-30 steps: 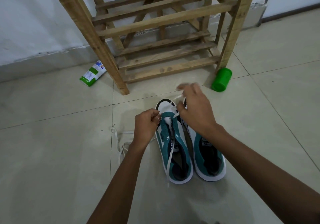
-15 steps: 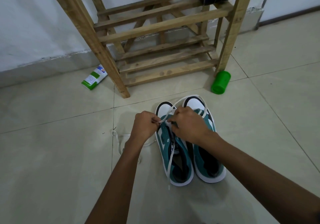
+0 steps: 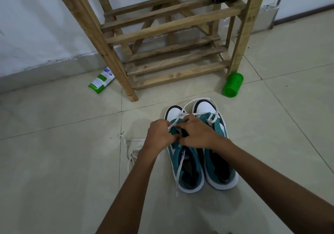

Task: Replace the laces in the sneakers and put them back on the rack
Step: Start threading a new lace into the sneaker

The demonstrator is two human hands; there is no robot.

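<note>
White lace [image 3: 180,119] pinched in both grips: left hand [image 3: 160,136] & right hand [image 3: 197,134] curl round it over left sneaker [image 3: 184,168]. Right sneaker [image 3: 216,163] touching alongside, both on floor [image 3: 54,161]. Spare lace [image 3: 129,150] left of them. Wooden rack [image 3: 162,35] far side.

Dim, soft shadows, sharp focus, wide-angle bowing.

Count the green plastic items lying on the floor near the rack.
2: a green tube left of the rack's front left leg, and a green cup beside its right leg. Others may be hidden.
</note>
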